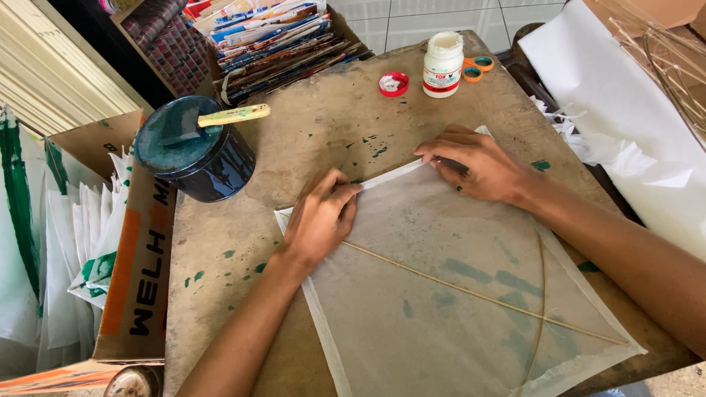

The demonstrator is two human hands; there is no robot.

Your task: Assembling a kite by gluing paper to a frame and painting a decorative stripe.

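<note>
Kite [456, 294] edge under both hands' fingers [346, 192]

Count on the work surface: one translucent paper kite [441, 294], carrying two thin sticks, one straight spine [471, 292] and one bowed cross stick [543, 294]. Two hands [321, 217] [478, 163] rest on the kite's upper edge. One dark paint can [195, 151] with one cream-handled tool [234, 115] laid across it. One white glue bottle [443, 64], one red cap [394, 84], one pair of orange-handled scissors [476, 68]. One cardboard box [140, 279] at the left.
</note>
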